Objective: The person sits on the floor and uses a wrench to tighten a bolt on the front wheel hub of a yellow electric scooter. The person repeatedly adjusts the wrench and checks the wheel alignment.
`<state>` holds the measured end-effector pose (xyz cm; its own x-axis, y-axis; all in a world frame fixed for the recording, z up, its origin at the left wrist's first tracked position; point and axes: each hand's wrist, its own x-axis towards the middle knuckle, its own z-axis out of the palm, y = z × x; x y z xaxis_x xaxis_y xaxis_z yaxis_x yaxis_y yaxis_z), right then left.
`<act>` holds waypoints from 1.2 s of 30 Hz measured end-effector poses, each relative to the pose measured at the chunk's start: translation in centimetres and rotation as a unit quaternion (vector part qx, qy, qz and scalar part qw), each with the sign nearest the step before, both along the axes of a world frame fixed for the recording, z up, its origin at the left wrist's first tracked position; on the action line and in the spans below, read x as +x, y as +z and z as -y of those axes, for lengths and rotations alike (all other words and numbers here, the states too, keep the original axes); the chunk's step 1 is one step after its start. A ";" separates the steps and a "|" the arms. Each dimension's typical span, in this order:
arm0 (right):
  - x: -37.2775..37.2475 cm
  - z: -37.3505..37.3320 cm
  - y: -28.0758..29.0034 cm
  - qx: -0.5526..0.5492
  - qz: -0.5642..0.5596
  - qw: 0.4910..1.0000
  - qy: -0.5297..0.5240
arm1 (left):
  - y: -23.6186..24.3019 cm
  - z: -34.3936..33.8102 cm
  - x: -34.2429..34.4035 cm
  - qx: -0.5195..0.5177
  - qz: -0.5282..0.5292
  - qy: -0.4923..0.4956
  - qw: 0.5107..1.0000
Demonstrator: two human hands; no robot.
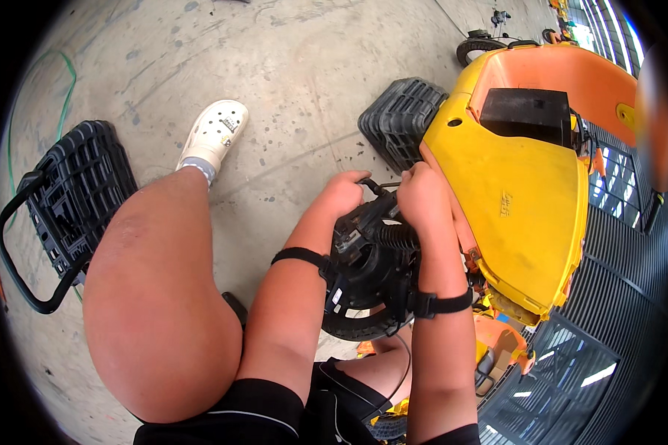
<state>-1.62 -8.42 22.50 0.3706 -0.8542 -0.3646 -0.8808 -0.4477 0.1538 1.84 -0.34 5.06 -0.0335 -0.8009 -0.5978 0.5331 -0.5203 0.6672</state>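
Note:
In front of me is a black wheel assembly (367, 274) with a tyre, a hub and a coil spring (395, 236), beside a yellow vehicle body panel (512, 193). My left hand (343, 194) curls round the end of a dark bent metal rod (375, 187) above the wheel. Close to the panel's edge, my right hand (421, 196) is closed at the other side of the same assembly. Its fingers point away from me, and what they grip is hidden. Both forearms wear black straps and flank the wheel.
A black plastic crate (402, 122) stands beyond my hands, against the yellow body. Another black crate (82, 196) with a curved black bar lies left of my bent knee. A black box (525, 116) sits in the vehicle's orange recess. A green hose (68, 96) runs over the concrete floor.

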 end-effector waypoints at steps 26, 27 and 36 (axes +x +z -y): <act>-2.3 0.8 0.4 -0.030 -0.072 0.993 0.084 | -0.5 0.8 -0.9 -0.038 0.093 0.009 0.995; -2.0 0.1 0.5 -0.025 -0.116 0.991 0.058 | -0.3 0.7 -0.8 -0.037 0.088 0.003 0.995; -5.2 -11.5 -2.7 -0.161 -0.189 0.944 0.217 | 1.5 0.1 1.9 -0.025 0.007 -0.042 0.999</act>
<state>-6.80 3.08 19.81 0.6068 -0.7406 -0.2886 -0.4799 -0.6309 0.6097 3.78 -0.43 6.60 -0.0934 -0.8247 -0.5578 0.4794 -0.5283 0.7008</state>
